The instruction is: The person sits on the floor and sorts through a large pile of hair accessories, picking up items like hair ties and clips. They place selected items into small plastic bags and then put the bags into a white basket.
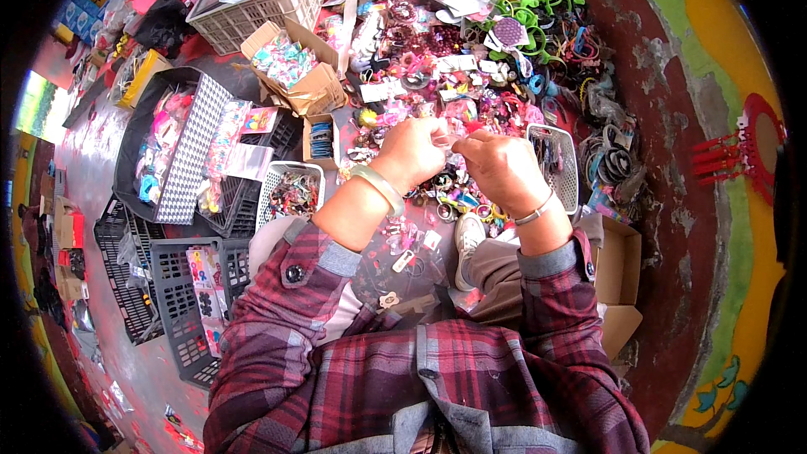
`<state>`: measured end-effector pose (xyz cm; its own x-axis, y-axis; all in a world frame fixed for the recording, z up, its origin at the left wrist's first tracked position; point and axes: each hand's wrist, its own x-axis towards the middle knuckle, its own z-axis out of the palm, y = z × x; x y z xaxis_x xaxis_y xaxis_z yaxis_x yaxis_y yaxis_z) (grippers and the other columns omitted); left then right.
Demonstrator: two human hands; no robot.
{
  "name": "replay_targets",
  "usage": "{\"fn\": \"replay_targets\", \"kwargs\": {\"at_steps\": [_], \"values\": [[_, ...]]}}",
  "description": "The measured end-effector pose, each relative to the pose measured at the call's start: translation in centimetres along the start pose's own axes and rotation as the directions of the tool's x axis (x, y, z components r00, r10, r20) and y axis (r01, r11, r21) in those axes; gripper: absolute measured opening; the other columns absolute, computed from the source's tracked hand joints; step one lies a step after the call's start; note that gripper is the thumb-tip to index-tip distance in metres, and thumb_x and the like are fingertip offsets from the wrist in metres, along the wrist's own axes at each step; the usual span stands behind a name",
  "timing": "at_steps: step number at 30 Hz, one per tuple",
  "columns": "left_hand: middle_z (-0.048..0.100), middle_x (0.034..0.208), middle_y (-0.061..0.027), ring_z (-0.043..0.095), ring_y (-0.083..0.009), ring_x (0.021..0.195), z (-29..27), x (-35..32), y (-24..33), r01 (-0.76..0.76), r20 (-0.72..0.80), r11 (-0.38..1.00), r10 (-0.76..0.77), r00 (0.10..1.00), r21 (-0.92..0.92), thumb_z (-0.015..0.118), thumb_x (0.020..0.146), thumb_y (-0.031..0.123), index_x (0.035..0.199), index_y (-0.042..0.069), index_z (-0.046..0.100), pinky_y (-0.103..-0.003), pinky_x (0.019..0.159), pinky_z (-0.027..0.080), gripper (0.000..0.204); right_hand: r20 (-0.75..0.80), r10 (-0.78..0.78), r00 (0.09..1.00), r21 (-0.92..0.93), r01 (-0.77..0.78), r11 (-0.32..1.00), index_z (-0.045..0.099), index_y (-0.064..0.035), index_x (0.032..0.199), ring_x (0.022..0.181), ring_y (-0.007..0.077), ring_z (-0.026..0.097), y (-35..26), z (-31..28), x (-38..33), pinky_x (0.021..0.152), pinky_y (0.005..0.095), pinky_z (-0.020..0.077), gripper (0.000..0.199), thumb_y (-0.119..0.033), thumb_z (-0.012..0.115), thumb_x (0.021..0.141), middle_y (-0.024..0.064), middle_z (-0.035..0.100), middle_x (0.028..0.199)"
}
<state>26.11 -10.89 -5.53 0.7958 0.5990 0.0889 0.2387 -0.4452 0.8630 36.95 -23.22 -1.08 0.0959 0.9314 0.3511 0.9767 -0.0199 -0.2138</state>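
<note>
Centre frame: left hand (412, 150) and right hand (502, 166) pinched one small red trinket (472, 128) between meeting fingertips | heaped colourful hair accessories (437, 59) lay just beyond | white mesh basket (565, 170) beside right hand

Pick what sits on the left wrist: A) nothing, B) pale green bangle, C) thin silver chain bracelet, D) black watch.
B: a pale green bangle circles the wrist just behind the left hand; the thin silver bracelet is on the wrist of the right hand instead.
</note>
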Motion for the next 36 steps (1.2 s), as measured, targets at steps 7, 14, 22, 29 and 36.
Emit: {"fn": "replay_targets", "kwargs": {"at_steps": [7, 14, 22, 29, 36], "values": [[0.064, 0.071, -0.0084, 0.060, -0.0140, 0.065, -0.6, 0.6, -0.6, -0.002, 0.090, 1.000, 0.000, 0.996, 0.021, 0.062, 0.070, 0.010, 0.080, 0.004, 0.066, -0.028, 0.061, 0.046, 0.013, -0.020, 0.099, 0.995, 0.317, -0.088, 0.944, 0.064, -0.0077, 0.087, 0.061, 0.0232, 0.060, 2.1, 0.2, -0.2, 0.053, 0.0323, 0.0470, 0.014, -0.006, 0.057, 0.076, 0.0090, 0.062, 0.075], [0.057, 0.061, -0.0188, 0.058, -0.0322, 0.059, -1.2, 0.6, -1.2, 0.107, 0.059, 0.992, -0.111, 0.992, 0.059, 0.060, 0.070, 0.023, 0.069, 0.003, 0.065, -0.038, 0.058, 0.046, 0.020, 0.378, 0.560, 0.737, 0.922, -0.246, -0.299, 0.058, 0.0047, 0.084, 0.065, 0.0280, 0.063, 5.0, -3.8, -0.5, 0.061, 0.0314, 0.0518, 0.027, -0.021, 0.051, 0.088, 0.0189, 0.062, 0.077], [0.059, 0.059, -0.0131, 0.059, -0.0232, 0.055, -1.7, 0.6, -0.3, 0.038, 0.074, 0.964, -0.059, 0.996, 0.263, 0.058, 0.071, 0.029, 0.071, 0.007, 0.067, -0.034, 0.055, 0.045, 0.024, 0.236, 0.260, 0.936, 0.936, -0.291, 0.200, 0.048, 0.0008, 0.111, 0.095, 0.0160, 0.057, 0.2, -4.5, 0.6, 0.086, 0.0289, 0.0443, 0.041, 0.013, 0.050, 0.072, 0.0101, 0.059, 0.102], [0.059, 0.068, -0.0167, 0.059, -0.0348, 0.065, -1.5, 0.0, 0.3, -0.016, 0.142, 0.987, -0.007, 0.990, 0.158, 0.055, 0.068, 0.016, 0.070, 0.009, 0.066, -0.039, 0.060, 0.047, 0.013, 0.163, 0.118, 0.980, 0.785, -0.201, 0.585, 0.057, -0.0005, 0.090, 0.084, 0.0145, 0.059, -0.2, -3.0, 0.9, 0.076, 0.0269, 0.0469, 0.028, 0.014, 0.058, 0.066, 0.0069, 0.062, 0.089], [0.060, 0.064, -0.0138, 0.060, -0.0252, 0.060, -1.0, -0.1, 0.5, -0.053, 0.171, 0.988, 0.027, 0.985, 0.148, 0.058, 0.074, 0.022, 0.071, 0.007, 0.065, -0.035, 0.056, 0.046, 0.017, 0.152, 0.202, 0.968, 0.363, -0.245, 0.899, 0.061, -0.0037, 0.089, 0.080, 0.0285, 0.060, 0.2, -1.8, 0.5, 0.071, 0.0338, 0.0476, 0.023, 0.004, 0.054, 0.068, 0.0139, 0.062, 0.085]]}}
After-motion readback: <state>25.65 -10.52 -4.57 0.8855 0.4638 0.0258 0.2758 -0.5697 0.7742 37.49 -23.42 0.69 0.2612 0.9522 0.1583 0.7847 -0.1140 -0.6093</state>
